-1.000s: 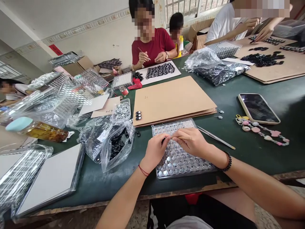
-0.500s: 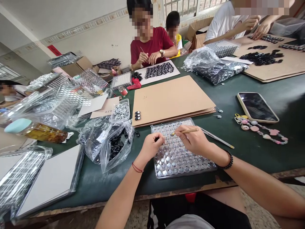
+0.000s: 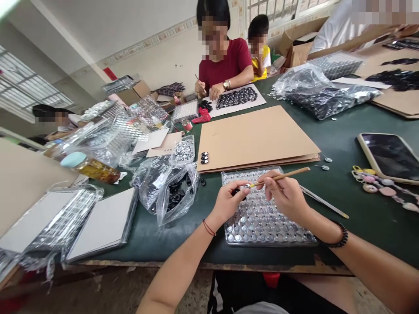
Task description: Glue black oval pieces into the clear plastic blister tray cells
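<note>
My left hand [image 3: 229, 200] is pinched on a small dark piece [image 3: 236, 191] above a clear blister tray [image 3: 262, 218] full of round silver studs. My right hand [image 3: 286, 194] grips a thin wooden stick [image 3: 281, 176], whose tip meets the dark piece by my left fingertips. Both hands hover over the tray's far half. A brown cardboard sheet [image 3: 255, 137] lies just beyond the tray, with a few dark pieces [image 3: 204, 158] set at its near left corner. An open plastic bag [image 3: 170, 189] of dark pieces sits to the left of my left hand.
A second stick [image 3: 324, 203] lies right of the tray. A phone [image 3: 389, 157] and a bead chain [image 3: 379, 185] lie at the right. Stacked trays, bags and a bottle [image 3: 88, 168] crowd the left. A person in red [image 3: 225, 61] and others work across the green table [image 3: 360, 218].
The view has swung left. My right hand has turned the stick so its tip now touches the piece in my left fingers; my left hand has lifted slightly toward it.
</note>
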The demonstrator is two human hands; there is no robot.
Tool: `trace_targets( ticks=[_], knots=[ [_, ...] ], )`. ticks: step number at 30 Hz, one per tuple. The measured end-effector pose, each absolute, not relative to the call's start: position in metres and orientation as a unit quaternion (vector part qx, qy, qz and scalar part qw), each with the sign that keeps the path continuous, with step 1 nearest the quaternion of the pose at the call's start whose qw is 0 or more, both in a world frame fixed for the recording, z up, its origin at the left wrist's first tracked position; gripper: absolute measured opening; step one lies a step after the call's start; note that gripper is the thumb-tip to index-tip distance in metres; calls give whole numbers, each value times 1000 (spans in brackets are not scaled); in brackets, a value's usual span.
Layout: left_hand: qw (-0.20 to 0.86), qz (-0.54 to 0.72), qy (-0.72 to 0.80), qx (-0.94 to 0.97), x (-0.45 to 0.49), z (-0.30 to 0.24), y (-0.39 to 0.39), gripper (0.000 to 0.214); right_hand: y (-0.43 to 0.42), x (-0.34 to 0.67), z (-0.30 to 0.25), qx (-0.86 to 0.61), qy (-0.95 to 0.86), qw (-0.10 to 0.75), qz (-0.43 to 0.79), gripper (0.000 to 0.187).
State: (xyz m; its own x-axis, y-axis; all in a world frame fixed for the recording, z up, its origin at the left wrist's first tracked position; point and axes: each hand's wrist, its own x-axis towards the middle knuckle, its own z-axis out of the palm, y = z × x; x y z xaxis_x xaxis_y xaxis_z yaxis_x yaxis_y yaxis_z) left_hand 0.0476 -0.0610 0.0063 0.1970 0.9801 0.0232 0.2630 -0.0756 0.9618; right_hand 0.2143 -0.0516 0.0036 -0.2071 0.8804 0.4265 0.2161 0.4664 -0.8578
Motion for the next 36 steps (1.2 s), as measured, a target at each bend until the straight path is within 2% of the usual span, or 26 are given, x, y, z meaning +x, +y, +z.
trace_targets(
  ticks=[5, 9, 12, 17, 20, 23, 26, 31, 36],
  knots=[
    [453, 422, 519, 589, 36, 13, -56, 24, -51, 219, 10, -386, -584, 579, 419, 25],
    [499, 571, 529, 381, -10, 30, -13, 27, -48, 226, 14, -396, -533, 612, 428, 25],
    [526, 593, 532, 298, -38, 35, 17, 28, -46, 228, 13, -399, -531, 612, 429, 26],
    [544, 561, 529, 332, -11, 19, -1, 30, -45, 228, 13, -403, -538, 609, 420, 26],
    [548, 498, 522, 423, 21, 14, -33, 25, -48, 226, 12, -402, -572, 599, 391, 25],
    [487, 388, 526, 580, 37, 13, -53, 21, -52, 224, 7, -389, -632, 570, 352, 24],
    [435, 324, 534, 648, 40, 11, -58, 24, -56, 221, 2, -358, -717, 524, 288, 22],
    [388, 298, 543, 683, 39, 9, -56, 30, -57, 218, 0, -321, -817, 445, 177, 21],
    [400, 299, 536, 681, 39, 13, -56, 26, -57, 216, 3, -316, -833, 422, 168, 16]
  ],
)
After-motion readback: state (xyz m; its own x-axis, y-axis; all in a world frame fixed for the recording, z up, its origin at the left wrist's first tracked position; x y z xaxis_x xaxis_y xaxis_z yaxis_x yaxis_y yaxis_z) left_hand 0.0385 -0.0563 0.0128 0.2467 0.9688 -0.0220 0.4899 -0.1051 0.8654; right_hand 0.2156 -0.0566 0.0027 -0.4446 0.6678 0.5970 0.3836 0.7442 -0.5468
